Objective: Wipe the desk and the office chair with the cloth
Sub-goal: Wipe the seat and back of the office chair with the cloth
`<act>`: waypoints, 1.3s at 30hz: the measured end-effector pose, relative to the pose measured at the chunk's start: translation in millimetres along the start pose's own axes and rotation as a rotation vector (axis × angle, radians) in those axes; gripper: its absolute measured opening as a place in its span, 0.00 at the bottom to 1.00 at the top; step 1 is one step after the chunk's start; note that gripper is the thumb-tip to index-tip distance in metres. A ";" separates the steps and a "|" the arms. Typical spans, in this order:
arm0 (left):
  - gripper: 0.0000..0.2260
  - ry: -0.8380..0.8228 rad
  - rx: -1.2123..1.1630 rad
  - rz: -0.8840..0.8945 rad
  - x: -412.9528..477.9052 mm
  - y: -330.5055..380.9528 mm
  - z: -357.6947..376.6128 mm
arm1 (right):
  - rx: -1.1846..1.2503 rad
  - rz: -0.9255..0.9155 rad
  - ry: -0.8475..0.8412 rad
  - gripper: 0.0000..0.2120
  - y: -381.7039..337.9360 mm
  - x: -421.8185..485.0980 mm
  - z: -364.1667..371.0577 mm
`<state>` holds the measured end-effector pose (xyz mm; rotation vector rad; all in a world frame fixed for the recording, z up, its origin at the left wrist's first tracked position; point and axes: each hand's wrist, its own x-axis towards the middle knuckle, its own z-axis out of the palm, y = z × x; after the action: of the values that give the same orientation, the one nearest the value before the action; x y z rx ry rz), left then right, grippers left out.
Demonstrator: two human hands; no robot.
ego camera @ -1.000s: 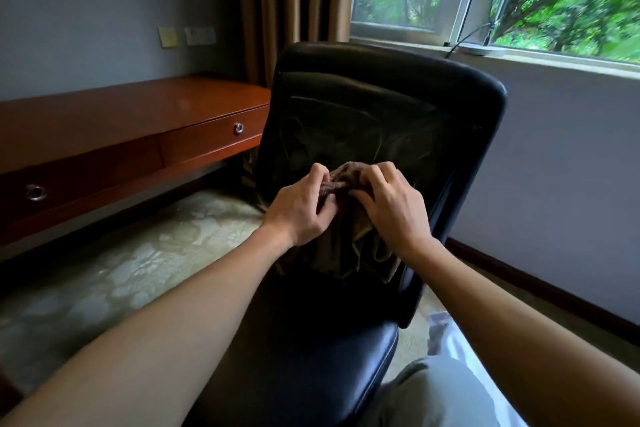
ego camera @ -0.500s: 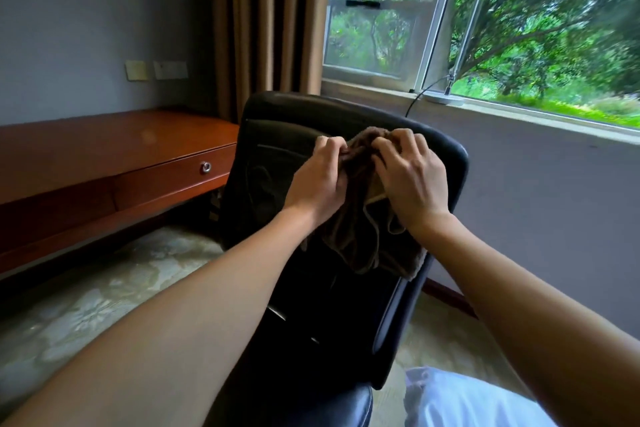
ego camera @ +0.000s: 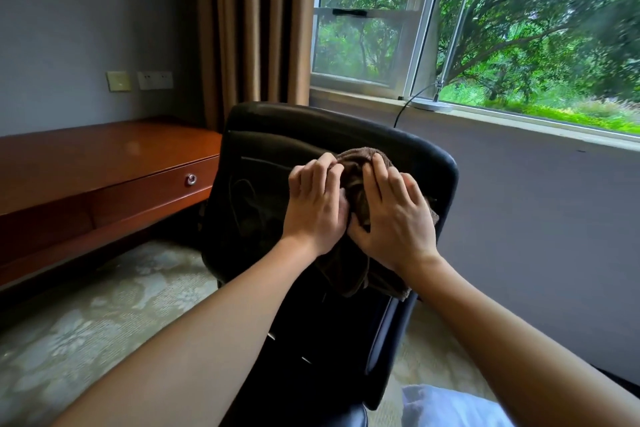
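- Desk [ego camera: 86, 156]: glossy reddish wood, flat top, one drawer with a round metal knob [ego camera: 190, 179]; it stands left of the chair.
- Carpet [ego camera: 104, 305]: pale, with a floral pattern.
- Chair [ego camera: 277, 135]: smooth black leather, with a rounded backrest.
- Left hand [ego camera: 313, 204]: fingers curled, gripping the cloth.
- Cloth [ego camera: 349, 270]: brown terry, bunched against the upper backrest, lower folds hanging.
- Right hand [ego camera: 394, 215]: fingers spread and bent over the cloth, thumb tucked into its folds.
- Window [ego camera: 426, 45]: pale frame, with green trees outside.
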<state>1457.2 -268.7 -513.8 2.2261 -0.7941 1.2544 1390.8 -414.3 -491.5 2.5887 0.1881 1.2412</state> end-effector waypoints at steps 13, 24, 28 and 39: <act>0.28 -0.219 -0.211 -0.028 -23.6 -1.2 21.1 | -0.091 -0.036 -0.089 0.40 -7.7 -20.8 10.3; 0.27 -0.196 -0.238 -0.086 -65.9 -9.5 35.4 | -0.221 -0.087 -0.130 0.37 -30.7 -46.8 26.1; 0.27 -0.200 -0.228 -0.137 -91.1 -10.6 38.1 | -0.227 -0.105 -0.138 0.36 -44.6 -63.3 36.8; 0.26 -0.220 -0.219 -0.128 -135.9 -20.7 46.9 | -0.275 -0.135 -0.113 0.34 -77.4 -95.7 59.0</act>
<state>1443.0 -248.7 -657.0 2.2185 -0.8121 0.8306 1376.7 -372.7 -620.8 2.3590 0.1551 0.9945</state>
